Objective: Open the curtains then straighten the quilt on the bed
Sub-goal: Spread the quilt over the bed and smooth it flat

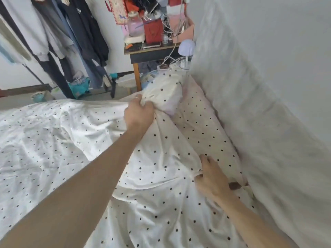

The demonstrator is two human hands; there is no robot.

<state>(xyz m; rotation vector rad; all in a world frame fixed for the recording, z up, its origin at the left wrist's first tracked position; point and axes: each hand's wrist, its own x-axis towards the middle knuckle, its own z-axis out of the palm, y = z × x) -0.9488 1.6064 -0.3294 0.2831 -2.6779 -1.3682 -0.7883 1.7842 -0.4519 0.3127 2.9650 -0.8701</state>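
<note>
1. Quilt (62, 140): white fabric with small dark dots, spread over the bed, creased and bunched toward the wall (268, 86) side.
2. Left hand (138, 115): arm extended forward; fingers (143, 104) clenched on a raised fold of the quilt near its far end.
3. Right hand (210, 181): placed nearer the camera, close to the wall; fingers curled into the quilt edge, gripping a gathered portion.
4. Dotted sheet (202, 126): exposed between the lifted quilt edge and the wall.
5. Counter (152, 51): stands beyond the bed, loaded with a red box (153, 33), a jar (134, 25) and cables.
6. Small white lamp (187, 49): positioned beside the counter, next to the wall.
7. Hanging clothes (53, 33): at upper left, on a rack.
</note>
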